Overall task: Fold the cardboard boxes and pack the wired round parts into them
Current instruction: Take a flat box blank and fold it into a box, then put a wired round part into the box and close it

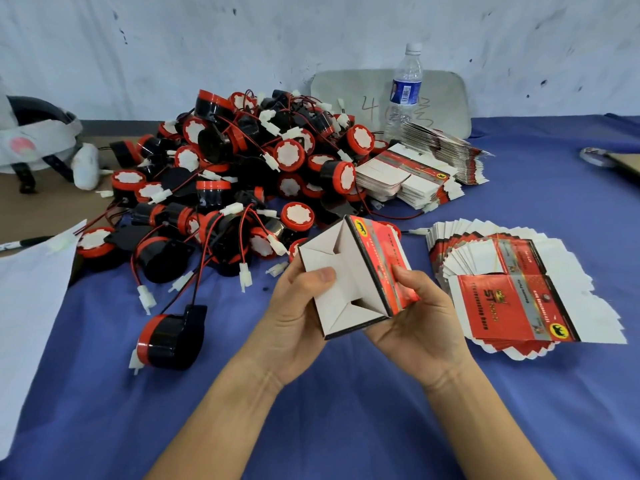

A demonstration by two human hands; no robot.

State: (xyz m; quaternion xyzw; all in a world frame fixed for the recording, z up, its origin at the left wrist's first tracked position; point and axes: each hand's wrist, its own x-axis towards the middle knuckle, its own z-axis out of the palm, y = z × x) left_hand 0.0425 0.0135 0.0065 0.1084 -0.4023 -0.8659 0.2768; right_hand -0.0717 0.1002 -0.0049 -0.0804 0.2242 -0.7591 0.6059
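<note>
- Left hand (298, 317) and right hand (415, 317), nearest the lens: both grip one cardboard box (349, 271), thumbs on its white flaps and red side.
- Box: raised, end flaps nearly interlocked, nothing inside seen.
- Wired round parts (242, 168): heaped at 11 o'clock of the box.
- Flat box blanks (519, 289): fanned at 3 o'clock, unfolded.
- Judgement: early stage, no packed box visible.
</note>
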